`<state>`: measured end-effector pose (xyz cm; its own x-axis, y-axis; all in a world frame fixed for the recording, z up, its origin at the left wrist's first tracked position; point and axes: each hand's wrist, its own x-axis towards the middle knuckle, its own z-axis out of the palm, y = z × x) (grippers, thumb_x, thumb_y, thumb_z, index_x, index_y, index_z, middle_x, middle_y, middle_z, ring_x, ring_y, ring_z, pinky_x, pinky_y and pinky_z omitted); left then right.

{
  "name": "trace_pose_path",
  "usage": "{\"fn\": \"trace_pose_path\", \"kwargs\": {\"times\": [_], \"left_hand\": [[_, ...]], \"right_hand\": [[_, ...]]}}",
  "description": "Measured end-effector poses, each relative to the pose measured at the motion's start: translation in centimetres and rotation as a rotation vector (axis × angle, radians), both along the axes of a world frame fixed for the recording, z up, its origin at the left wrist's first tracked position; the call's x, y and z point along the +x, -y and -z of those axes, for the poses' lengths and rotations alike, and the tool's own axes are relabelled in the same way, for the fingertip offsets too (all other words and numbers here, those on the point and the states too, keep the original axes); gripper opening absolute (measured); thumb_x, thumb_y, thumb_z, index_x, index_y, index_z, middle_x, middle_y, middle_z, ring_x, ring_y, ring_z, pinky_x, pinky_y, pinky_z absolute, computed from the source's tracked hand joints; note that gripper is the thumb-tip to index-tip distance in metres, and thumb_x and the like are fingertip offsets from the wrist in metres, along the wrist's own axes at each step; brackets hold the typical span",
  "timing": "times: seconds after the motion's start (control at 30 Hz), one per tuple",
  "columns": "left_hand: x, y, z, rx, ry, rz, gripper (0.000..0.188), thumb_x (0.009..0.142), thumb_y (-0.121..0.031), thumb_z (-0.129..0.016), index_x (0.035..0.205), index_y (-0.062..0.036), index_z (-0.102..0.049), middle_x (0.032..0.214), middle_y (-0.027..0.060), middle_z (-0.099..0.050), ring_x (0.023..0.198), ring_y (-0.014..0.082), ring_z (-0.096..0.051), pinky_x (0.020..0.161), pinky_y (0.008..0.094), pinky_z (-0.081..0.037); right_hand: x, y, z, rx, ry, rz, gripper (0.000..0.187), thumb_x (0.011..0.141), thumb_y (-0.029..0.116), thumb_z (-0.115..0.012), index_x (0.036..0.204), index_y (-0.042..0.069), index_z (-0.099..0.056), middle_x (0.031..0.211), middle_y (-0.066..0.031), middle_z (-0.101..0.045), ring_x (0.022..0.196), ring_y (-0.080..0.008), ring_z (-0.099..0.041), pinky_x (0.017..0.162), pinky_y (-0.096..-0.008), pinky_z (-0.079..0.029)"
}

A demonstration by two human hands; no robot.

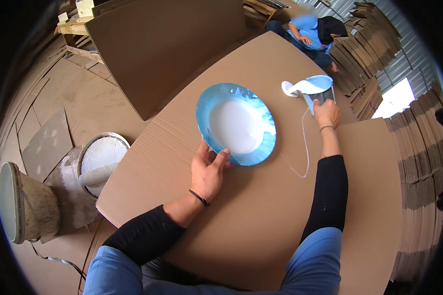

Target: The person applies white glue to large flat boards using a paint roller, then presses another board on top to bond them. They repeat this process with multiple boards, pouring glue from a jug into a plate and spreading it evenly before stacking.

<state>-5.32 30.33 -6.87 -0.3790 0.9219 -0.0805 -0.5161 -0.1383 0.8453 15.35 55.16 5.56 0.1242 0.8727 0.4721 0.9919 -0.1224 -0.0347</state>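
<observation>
My left hand [207, 169] grips the near rim of a round blue bowl [262, 113], thumb on top and fingers underneath. White, glue-like liquid [235, 128] lies in the bowl, and its wall is smeared with white. Farther right, my right hand [326, 114] is closed round a light blue and grey scoop-like thing [316, 86], whose exact kind I cannot make out. White stuff curls off its left side. Below it, a thin white strand [307, 147] trails across the big brown cardboard sheet [261, 211] in front of me.
On the left stand an open bucket of white liquid [103, 147] with a roller [102, 173] across it, and a dirty bucket [32, 201]. A large brown board [167, 44] stands behind. Cardboard stacks [418, 182] line the right. A person [312, 37] crouches at the far right.
</observation>
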Motion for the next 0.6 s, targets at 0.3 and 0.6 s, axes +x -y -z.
{"fn": "trace_pose_path", "kwargs": {"times": [0.3,0.6], "left_hand": [[-0.1,-0.3,0.4,-0.005,0.042,-0.015,0.049,0.088,-0.003,-0.054,0.135,-0.0005,-0.039,0.095,0.0108,-0.062,0.078,0.0152,-0.061,0.068,0.0281,-0.053],[0.1,0.5,-1.2,-0.068,0.137,-0.056,0.043,0.086,0.001,-0.055,0.127,0.0004,-0.045,0.095,0.0079,-0.06,0.076,0.0146,-0.06,0.073,0.0326,-0.057]], "right_hand": [[2.8,6.5,-0.3,0.016,-0.225,-0.119,0.038,0.077,0.033,-0.072,0.072,-0.003,-0.062,0.08,-0.0217,-0.067,0.063,-0.03,-0.066,0.059,-0.0406,-0.051],[4.3,14.7,-5.8,0.03,-1.523,-0.245,0.018,0.084,0.022,-0.068,0.084,0.006,-0.059,0.062,-0.0012,-0.052,0.046,-0.0073,-0.042,0.042,-0.0232,-0.031]]}}
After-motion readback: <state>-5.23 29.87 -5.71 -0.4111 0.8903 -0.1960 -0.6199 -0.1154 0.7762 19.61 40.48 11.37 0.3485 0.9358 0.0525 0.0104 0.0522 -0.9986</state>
